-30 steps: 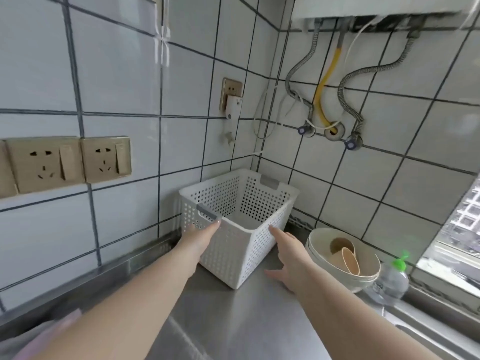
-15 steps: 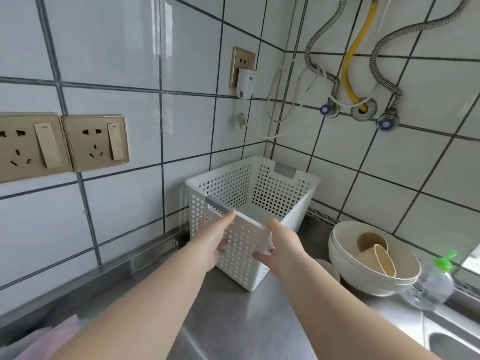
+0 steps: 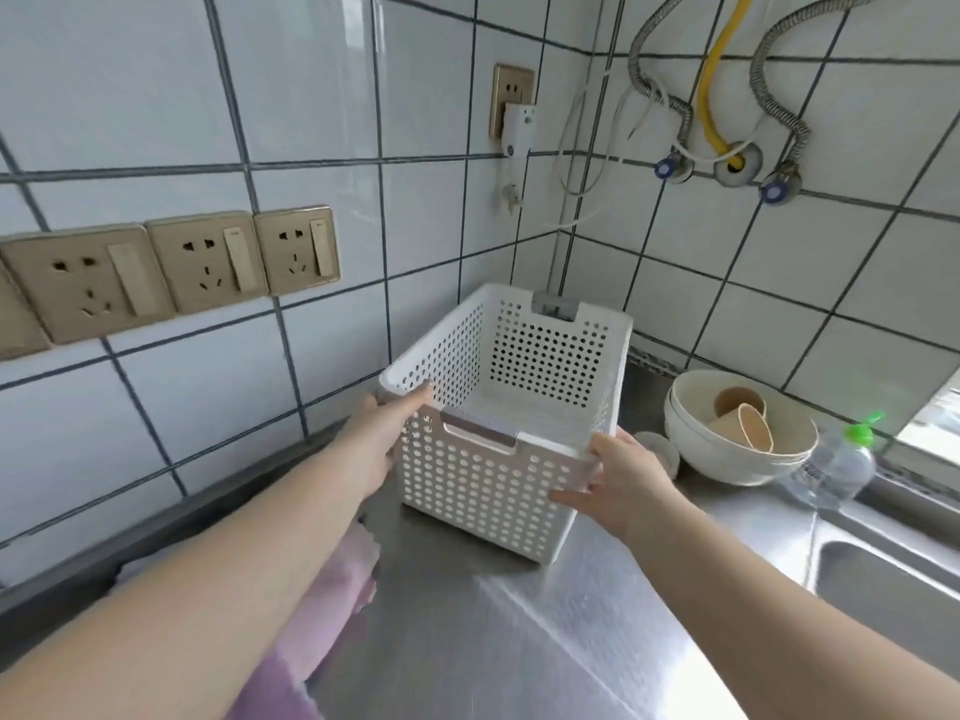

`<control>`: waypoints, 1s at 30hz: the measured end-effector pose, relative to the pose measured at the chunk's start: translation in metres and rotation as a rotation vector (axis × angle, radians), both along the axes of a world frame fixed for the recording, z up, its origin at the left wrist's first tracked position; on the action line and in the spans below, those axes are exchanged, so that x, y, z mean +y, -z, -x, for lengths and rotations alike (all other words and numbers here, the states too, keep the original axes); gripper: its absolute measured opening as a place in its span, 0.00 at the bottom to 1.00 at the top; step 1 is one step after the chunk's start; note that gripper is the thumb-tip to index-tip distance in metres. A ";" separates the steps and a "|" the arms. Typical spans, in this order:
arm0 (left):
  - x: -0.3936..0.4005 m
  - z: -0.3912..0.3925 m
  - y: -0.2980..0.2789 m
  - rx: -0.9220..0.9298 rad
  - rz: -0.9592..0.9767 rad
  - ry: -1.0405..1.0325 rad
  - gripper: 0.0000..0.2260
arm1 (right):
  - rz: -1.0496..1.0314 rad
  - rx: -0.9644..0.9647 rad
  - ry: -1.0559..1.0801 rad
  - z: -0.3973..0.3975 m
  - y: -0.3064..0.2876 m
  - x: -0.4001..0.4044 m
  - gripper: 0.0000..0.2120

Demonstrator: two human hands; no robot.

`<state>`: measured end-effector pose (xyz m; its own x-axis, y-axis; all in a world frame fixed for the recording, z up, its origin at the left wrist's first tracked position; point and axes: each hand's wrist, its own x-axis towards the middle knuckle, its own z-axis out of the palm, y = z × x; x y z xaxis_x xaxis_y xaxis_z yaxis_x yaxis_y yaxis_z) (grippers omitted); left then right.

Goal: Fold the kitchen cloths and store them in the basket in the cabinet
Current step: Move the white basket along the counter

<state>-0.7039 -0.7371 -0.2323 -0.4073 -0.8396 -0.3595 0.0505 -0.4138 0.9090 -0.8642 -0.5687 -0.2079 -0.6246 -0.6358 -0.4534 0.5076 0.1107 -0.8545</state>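
Observation:
A white perforated plastic basket [image 3: 483, 485] stands on the steel counter [image 3: 493, 646] near the tiled corner, and I see nothing inside it. My left hand [image 3: 379, 439] holds its near left corner, fingers up on the rim. My right hand [image 3: 628, 480] grips the near right corner, thumb on the front wall and fingers round the side. A pink-purple cloth [image 3: 337, 584] lies on the counter under my left forearm, mostly hidden by the arm.
Stacked cream bowls [image 3: 727, 459] holding two beige cups sit right of the basket. A clear bottle with a green cap [image 3: 836, 467] lies beside them. The sink [image 3: 898, 579] opens at the right. Wall sockets [image 3: 208, 262] and hoses [image 3: 722, 96] line the tiles.
Both hands went from touching the basket's sides to holding its near corners. The basket has turned and come a little out from the wall corner. More of the cloth shows.

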 end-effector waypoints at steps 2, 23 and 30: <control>0.015 -0.022 -0.003 0.004 -0.014 -0.009 0.22 | -0.008 -0.003 -0.022 -0.012 0.003 0.018 0.20; 0.366 -0.381 -0.057 0.094 0.164 -0.288 0.19 | 0.165 -0.017 -0.557 -0.285 -0.041 0.283 0.34; 0.443 -0.507 -0.039 0.083 0.198 -0.544 0.22 | 0.175 -0.093 -0.828 -0.396 -0.021 0.287 0.32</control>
<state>-0.1972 -0.2944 -0.1936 0.0810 -0.9838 -0.1602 0.2827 -0.1314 0.9502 -0.4684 -0.2817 -0.1872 0.1073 -0.9369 -0.3327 0.3898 0.3474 -0.8528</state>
